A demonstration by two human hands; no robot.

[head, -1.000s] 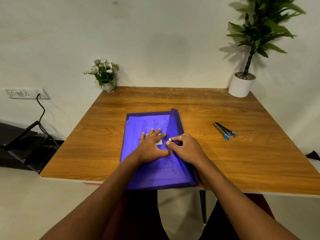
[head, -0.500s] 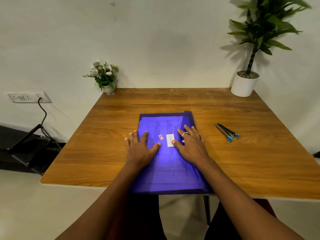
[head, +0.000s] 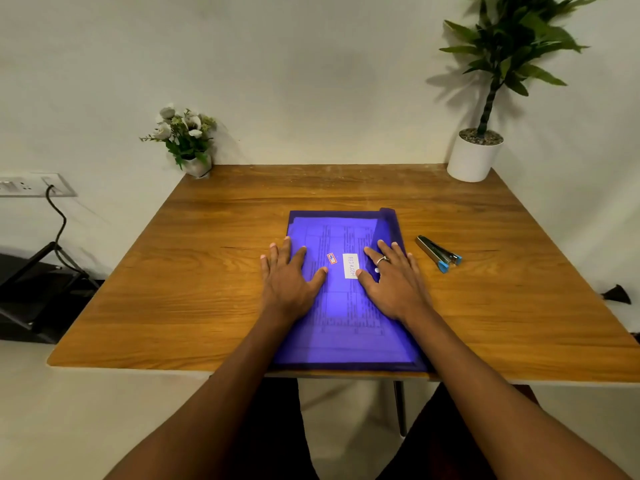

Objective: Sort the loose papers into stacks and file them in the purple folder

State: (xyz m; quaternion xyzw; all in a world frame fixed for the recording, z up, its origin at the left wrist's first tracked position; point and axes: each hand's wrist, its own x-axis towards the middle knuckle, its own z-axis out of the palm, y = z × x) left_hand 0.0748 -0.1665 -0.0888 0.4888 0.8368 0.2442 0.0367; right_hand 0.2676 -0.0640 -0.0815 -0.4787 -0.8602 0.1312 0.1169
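We see both hands flat, fingers straight and spread: left hand (head: 289,278) across the purple folder's (head: 346,334) left edge, right hand (head: 394,282) near its right edge. Folder lies at the table's (head: 173,289) near edge, papers (head: 332,237) inside. Stapler (head: 439,254) just right; flowers (head: 188,140) and plant (head: 476,157) at the far corners.

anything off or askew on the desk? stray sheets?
Nothing serious. The purple folder lies flat with the papers inside, left hand and right hand flat on it. Only oddity: its right-edge flap looks slightly lifted at the far corner. No loose sheets show on the table.
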